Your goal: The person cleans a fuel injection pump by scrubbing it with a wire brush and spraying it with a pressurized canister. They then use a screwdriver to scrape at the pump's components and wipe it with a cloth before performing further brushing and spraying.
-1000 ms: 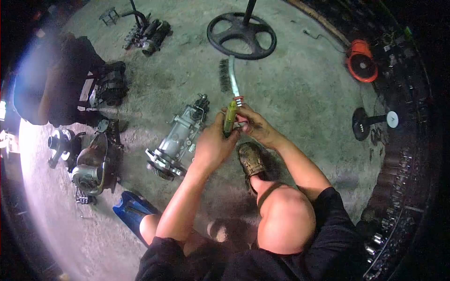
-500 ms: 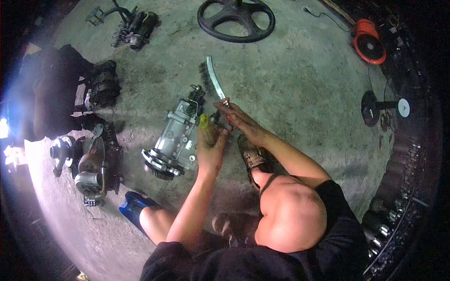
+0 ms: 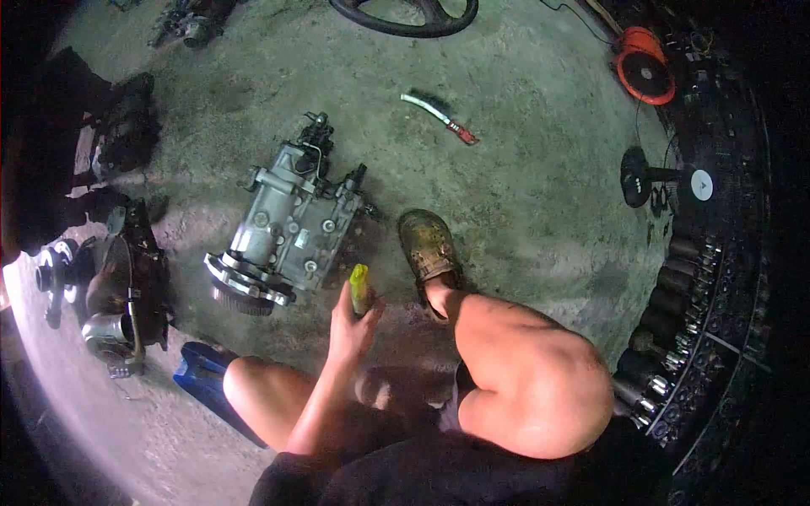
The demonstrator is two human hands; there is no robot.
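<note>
My left hand (image 3: 352, 325) is closed around a short, bright yellow-green thing (image 3: 359, 288) whose end sticks up past the fingers; its exact kind is hard to make out. Just beyond it and to the left lies a silver fuel injection pump (image 3: 287, 221) with a toothed gear at its near end. A wire brush (image 3: 440, 115) with a red handle and dark bristles rests on the floor farther ahead, apart from the pump. My right hand is out of view.
A steering wheel (image 3: 409, 25) lies at the top. Turbocharger parts (image 3: 114, 325) stand at left near a dark-clothed person (image 3: 42, 160). An orange blower (image 3: 646, 69), a black fan (image 3: 637, 177) and rows of metal parts (image 3: 675, 312) line the right. My shoe (image 3: 427, 243) is beside the pump.
The wire brush has left my right hand and now lies on the floor, turned to the right. My right hand has gone out of view. My left hand, still holding the yellow-green thing, is nearer my body.
</note>
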